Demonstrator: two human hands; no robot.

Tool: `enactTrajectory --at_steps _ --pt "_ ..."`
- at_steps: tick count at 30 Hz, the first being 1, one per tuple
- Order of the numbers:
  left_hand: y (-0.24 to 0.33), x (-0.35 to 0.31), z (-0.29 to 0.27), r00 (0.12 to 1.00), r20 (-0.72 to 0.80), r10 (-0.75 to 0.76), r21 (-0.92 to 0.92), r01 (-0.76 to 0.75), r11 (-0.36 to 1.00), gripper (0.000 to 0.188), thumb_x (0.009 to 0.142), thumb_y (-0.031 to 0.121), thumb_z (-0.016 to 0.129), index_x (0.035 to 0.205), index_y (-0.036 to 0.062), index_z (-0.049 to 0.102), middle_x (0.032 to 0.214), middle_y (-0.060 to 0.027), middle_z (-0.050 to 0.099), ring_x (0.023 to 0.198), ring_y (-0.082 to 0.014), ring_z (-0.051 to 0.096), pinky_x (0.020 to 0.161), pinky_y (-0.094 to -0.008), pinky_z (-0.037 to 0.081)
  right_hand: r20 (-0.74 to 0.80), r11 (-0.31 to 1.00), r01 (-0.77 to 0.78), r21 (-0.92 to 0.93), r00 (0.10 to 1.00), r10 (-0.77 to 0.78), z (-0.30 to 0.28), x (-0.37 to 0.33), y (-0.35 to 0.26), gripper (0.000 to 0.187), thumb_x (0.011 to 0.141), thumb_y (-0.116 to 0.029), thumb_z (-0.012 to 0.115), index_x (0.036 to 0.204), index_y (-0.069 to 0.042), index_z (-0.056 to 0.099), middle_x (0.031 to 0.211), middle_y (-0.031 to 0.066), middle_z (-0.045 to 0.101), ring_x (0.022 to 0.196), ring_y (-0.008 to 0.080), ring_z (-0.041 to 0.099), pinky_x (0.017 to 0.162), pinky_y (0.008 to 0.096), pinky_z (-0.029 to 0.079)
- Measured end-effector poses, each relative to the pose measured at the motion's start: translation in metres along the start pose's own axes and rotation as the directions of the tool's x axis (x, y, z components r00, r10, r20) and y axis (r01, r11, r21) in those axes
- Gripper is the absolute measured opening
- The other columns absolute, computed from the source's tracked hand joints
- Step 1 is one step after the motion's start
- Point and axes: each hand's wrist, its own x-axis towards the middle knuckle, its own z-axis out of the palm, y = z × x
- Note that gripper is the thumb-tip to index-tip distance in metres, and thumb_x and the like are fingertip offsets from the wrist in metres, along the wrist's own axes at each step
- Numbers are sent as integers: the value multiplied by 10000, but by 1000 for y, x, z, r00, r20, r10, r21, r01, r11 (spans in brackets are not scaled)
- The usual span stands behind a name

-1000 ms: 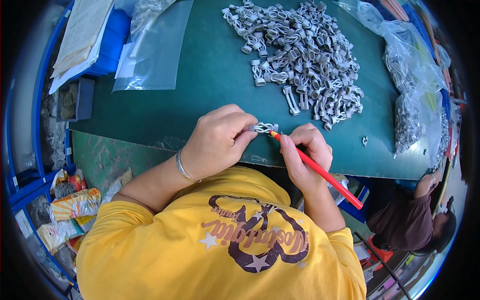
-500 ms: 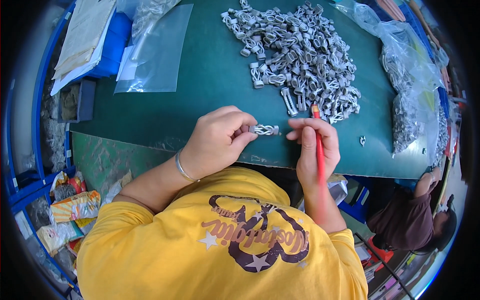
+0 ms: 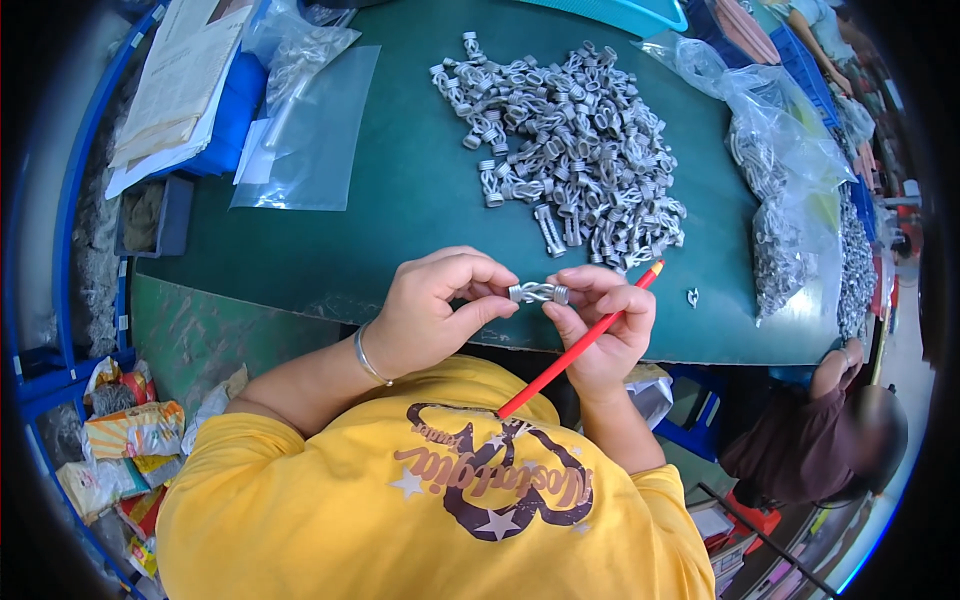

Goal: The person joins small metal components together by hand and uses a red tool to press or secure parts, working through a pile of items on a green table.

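My left hand (image 3: 440, 305) is closed, its thumb and forefinger pinching the left end of a small grey metal piece (image 3: 538, 293). That piece has ribbed collars at both ends and twisted strands between them. At its right end, the thumb and fingers of my right hand (image 3: 605, 325) are closed round the collar. A red pencil (image 3: 570, 357) with a yellowish tip is tucked between my right fingers, tip pointing up and right, its other end over my yellow shirt. Beyond my hands lies a large heap of similar grey metal pieces (image 3: 590, 140) on the green table (image 3: 330, 250).
Bagged metal pieces (image 3: 785, 220) lie at the right. One tiny loose piece (image 3: 692, 297) sits near the front edge. A clear plastic sheet (image 3: 330, 150), a blue bin (image 3: 235, 115) with papers and a grey box (image 3: 165, 220) are at left. Another person (image 3: 810, 430) is at right.
My right hand has come left and taken the metal piece's right end. The red pencil has swung from near upright to a slant. The view has shifted, showing more of the table's far side.
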Motion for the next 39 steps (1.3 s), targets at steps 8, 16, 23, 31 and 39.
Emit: enactTrajectory --at_steps 8,16,23,31,39 --pt "0 -4 5 983 94 -161 -72 168 983 299 783 -62 604 1069 -22 528 812 -64 592 711 -105 591 648 -217 493 109 759 395 -517 910 -400 -43 35 -37 317 695 107 661 756 -64 401 893 183 639 759 265 629 650 331 506" --pt "2 2 4 989 110 -96 88 86 992 217 766 -29 631 977 -17 584 761 -45 605 644 -81 591 592 -192 482 -18 282 346 -895 605 -796 -195 116 -132 253 796 98 574 840 -31 360 973 199 596 865 202 579 800 293 470" --pt "13 5 -1 981 116 -154 129 139 982 225 757 50 678 969 6 616 773 -50 623 658 -77 583 613 -202 481 263 -206 222 -953 943 -202 -173 143 -139 154 673 70 548 748 -44 476 813 160 599 726 366 580 599 400 468" --pt "14 28 -20 968 109 227 536 -250 806 290 732 -37 587 1015 22 588 1009 -130 533 862 -284 550 722 -314 467 218 -86 201 -976 920 -325 -157 142 -138 137 778 -2 622 774 -5 485 697 127 584 606 284 573 572 328 458" --pt "-9 47 -20 942 268 202 684 -334 648 146 714 22 610 830 44 523 917 -117 484 829 -307 519 706 -371 445 397 411 491 -768 869 -296 -55 90 -84 234 697 58 663 689 -47 453 736 118 640 632 240 616 568 297 478"
